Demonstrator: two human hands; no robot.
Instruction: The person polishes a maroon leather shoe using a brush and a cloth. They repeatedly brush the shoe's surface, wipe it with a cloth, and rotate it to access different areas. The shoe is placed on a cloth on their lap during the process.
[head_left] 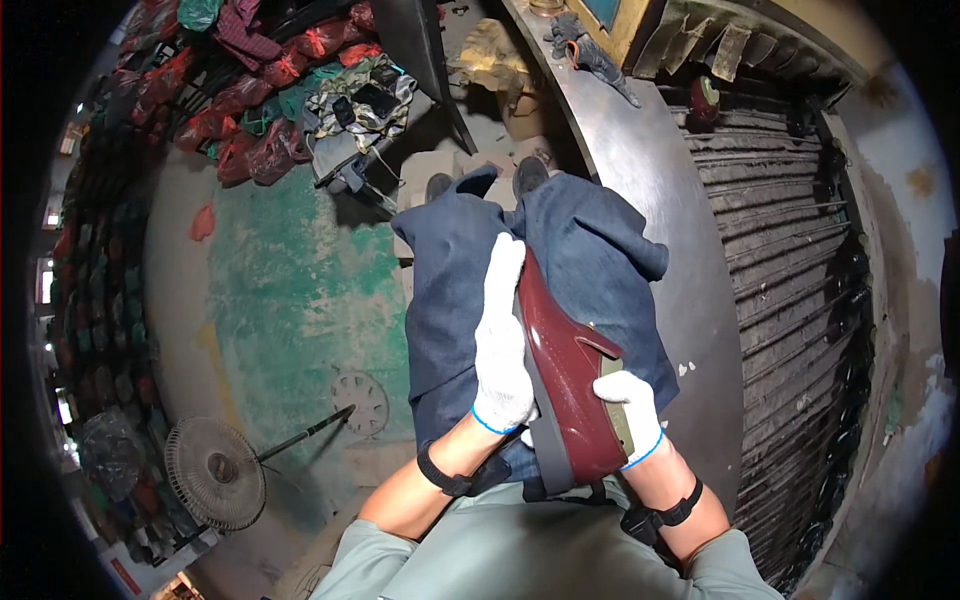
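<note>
Worn on the head, the left camera of a pair looks down over the shirt (500, 550) at the lap (450, 290), with the left hand (503, 350) and right hand (634, 405) close by. Its wide, round view bends straight edges and has dark corners.

Counted: my gloved hands (503, 350) (634, 410), two; black wrist straps (440, 474) (682, 507), two; maroon boot (568, 375) I hold, one; dark shoes (438, 187) (532, 177) on my feet, two; standing fan (216, 472), one; metal desk (702, 300), one.

- Shoe (572, 395) on my feed: glossy, smooth upper (556, 350); matt sole (550, 445).
- My gloves (503, 370): knitted cloth, matt.
- Worktop (692, 265): smooth metal, soft sheen.
- Lap cover (448, 300): dark matt cloth.
</note>
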